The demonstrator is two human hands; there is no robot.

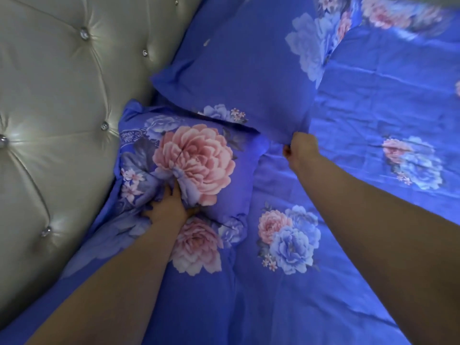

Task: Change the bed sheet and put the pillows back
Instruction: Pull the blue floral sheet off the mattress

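A blue bed sheet (361, 120) printed with pink and pale blue flowers covers the mattress. Two pillows in the same cloth lie against the headboard. The near pillow (199, 155) shows a large pink flower, and my left hand (169, 207) grips a bunch of its cover at the lower left edge. The far pillow (236, 66) overlaps the near one's upper corner. My right hand (301, 150) pinches the far pillow's near corner, fingers curled round the cloth.
A cream tufted headboard (62, 108) with shiny studs fills the left side. The sheet lies fairly flat with light creases to the right. More flowered cloth (398, 11) shows blurred at the top right.
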